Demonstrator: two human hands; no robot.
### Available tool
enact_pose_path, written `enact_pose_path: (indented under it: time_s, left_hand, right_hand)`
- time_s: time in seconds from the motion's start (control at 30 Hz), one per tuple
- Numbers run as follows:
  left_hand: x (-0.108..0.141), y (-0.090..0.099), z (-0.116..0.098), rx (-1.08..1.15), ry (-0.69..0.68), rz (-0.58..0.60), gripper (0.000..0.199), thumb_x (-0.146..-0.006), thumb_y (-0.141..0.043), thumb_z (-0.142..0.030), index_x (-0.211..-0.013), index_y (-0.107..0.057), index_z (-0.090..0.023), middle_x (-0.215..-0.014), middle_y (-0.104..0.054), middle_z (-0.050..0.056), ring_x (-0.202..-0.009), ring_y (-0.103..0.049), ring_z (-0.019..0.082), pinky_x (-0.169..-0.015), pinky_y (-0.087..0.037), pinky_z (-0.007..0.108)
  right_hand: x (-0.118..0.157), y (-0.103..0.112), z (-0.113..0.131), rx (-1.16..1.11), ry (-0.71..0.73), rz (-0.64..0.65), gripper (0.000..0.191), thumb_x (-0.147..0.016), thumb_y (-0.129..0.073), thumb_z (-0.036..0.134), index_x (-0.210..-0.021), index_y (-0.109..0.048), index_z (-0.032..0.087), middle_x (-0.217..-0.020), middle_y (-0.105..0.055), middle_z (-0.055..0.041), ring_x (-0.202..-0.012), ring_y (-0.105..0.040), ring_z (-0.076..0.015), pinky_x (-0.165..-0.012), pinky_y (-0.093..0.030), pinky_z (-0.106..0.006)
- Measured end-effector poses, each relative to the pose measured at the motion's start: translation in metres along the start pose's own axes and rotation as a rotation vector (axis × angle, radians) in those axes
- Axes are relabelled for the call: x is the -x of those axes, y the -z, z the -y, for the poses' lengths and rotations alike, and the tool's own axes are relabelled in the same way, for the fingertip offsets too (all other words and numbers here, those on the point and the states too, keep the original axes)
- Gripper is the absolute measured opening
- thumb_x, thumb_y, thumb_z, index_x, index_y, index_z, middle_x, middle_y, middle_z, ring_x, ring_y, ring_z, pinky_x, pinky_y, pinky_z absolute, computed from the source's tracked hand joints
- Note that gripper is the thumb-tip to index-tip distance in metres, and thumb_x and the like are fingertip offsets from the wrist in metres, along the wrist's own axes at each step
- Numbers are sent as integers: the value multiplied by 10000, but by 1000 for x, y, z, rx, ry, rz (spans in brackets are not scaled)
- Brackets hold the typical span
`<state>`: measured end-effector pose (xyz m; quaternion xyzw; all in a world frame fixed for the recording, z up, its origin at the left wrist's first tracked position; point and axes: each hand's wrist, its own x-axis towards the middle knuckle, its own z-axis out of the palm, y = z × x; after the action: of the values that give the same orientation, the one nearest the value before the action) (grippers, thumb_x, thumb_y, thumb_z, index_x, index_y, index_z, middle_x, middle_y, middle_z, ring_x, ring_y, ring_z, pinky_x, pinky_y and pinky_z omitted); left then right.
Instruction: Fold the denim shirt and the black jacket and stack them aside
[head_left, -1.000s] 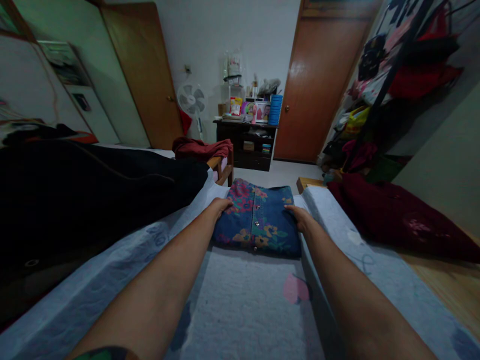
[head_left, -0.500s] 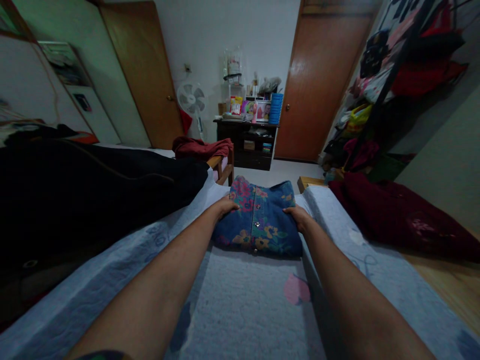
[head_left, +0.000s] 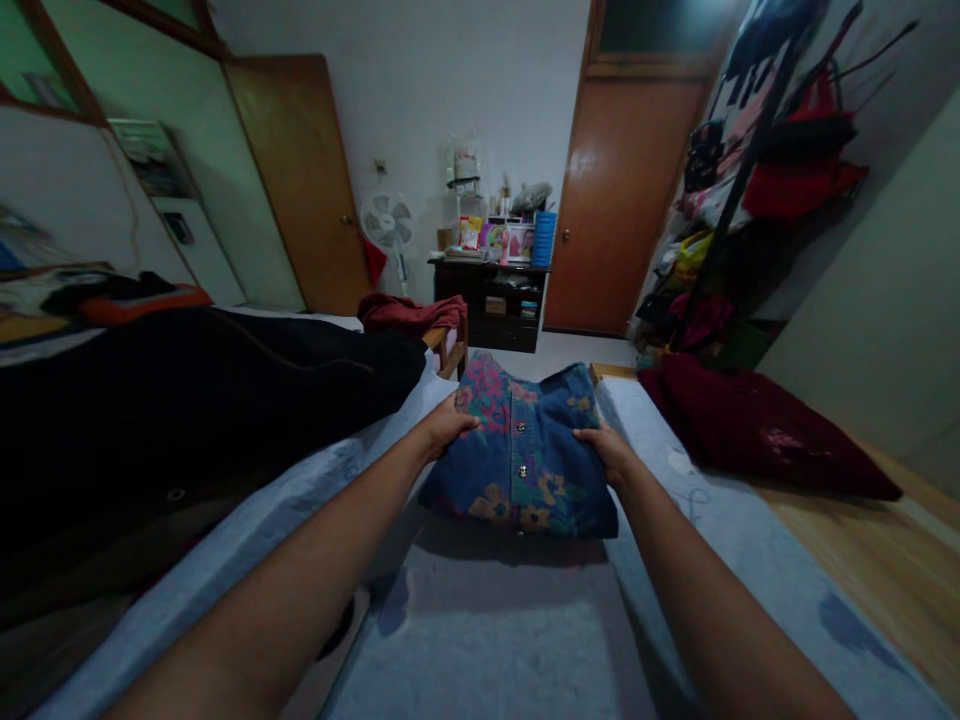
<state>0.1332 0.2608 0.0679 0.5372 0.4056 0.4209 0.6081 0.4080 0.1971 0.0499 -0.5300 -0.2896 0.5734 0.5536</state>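
A folded blue denim garment with pink and yellow flowers and a row of metal buttons (head_left: 499, 470) is held in both hands, seemingly lifted a little, with a shadow on the light blue patterned sheet (head_left: 510, 640) below it. My left hand (head_left: 448, 424) grips its left side, thumb on top. On the right side, my right hand (head_left: 606, 448) pinches the cloth in the same way. The fingers beneath the garment are hidden.
Black clothing (head_left: 187, 400) lies on the left. A dark red folded garment (head_left: 757, 425) rests at the right, beside a wooden surface (head_left: 847, 540). Beyond are a red cloth (head_left: 412, 313), a fan (head_left: 388, 222), a dark cabinet (head_left: 487, 330) and hanging bags (head_left: 802, 180).
The garment has come up slightly off the sheet and nearer, both hands still holding its sides. The camera view has tilted up and turned slightly right.
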Motion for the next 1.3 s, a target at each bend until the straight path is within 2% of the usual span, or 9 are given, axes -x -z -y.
enact_pose_path:
  time_s: [0.23, 0.43, 0.6, 0.73, 0.83, 1.0, 1.1, 1.17, 1.3]
  left_hand:
    - [96, -9, -12, 38, 24, 1, 596, -552, -661, -120, -1126, -517, -180, -841, -688, 6, -682, -657, 169, -661, -521, 295]
    - [160, -9, 5, 40, 40, -13, 554, -579, -687, -129, -1107, -528, -176, -821, -681, 1, -656, -647, 152, -631, -508, 264]
    - [188, -9, 36, 72, 118, -37, 573, -595, -703, -144, -1134, -514, -186, -821, -686, 6, -647, -656, 162, -620, -518, 273]
    - [209, -2, 56, 114, 216, -118, 592, -673, -690, -222, -1219, -463, -198, -979, -699, 68, -795, -689, 207, -755, -539, 346]
    - [231, 4, 70, 40, 272, -169, 618, -694, -703, -275, -1246, -436, -201, -1100, -672, 110, -946, -670, 234, -862, -514, 379]
    - [263, 3, 83, -233, 75, -147, 839, -661, -712, -227, -1393, -303, -220, -1380, -498, 132, -1252, -495, 257, -1064, -366, 403]
    - [270, 2, 77, -375, -31, -156, 848, -717, -652, -239, -1448, -221, -216, -1463, -404, 114, -1335, -400, 236, -1122, -276, 386]
    - [272, 4, 71, -470, -67, -136, 791, -765, -602, -259, -1458, -222, -220, -1470, -396, 101, -1336, -397, 231, -1119, -280, 386]
    - [281, 8, 68, -840, -23, -99, 645, -780, -591, -257, -1390, -387, -214, -1351, -522, 121, -1246, -492, 279, -1047, -365, 417]
  right_hand:
    - [89, 3, -14, -51, -43, 23, 609, -630, -620, 96, -1219, -528, 223, -805, -731, -19, -663, -694, -212, -723, -573, -405]
    - [149, 9, -41, -92, -75, 63, 694, -623, -635, 97, -1283, -475, 237, -886, -738, -37, -714, -704, -228, -746, -569, -417]
    - [164, 19, -69, -23, -130, 43, 593, -645, -631, 159, -1222, -512, 230, -832, -732, -23, -692, -696, -223, -714, -569, -414]
    - [179, 31, -85, 39, -126, -42, 428, -721, -648, 286, -1134, -551, 222, -856, -726, -36, -740, -696, -215, -717, -563, -377]
    - [197, 43, -97, 117, -93, -72, 520, -742, -667, 369, -1211, -493, 228, -922, -722, -51, -804, -698, -226, -726, -557, -363]
    - [221, 51, -118, 300, 45, -22, 871, -669, -738, 341, -1402, -278, 234, -1138, -673, -71, -973, -666, -243, -851, -532, -363]
    - [230, 46, -117, 337, 96, -32, 955, -691, -719, 330, -1459, -156, 251, -1173, -654, -67, -1002, -656, -238, -886, -517, -368]
    - [236, 43, -114, 325, 96, -15, 950, -732, -687, 341, -1471, -95, 269, -1153, -657, -64, -971, -667, -233, -873, -521, -376]
    - [241, 46, -116, 555, 145, -29, 818, -713, -668, 293, -1422, -262, 246, -1168, -639, -70, -1038, -629, -251, -924, -483, -391]
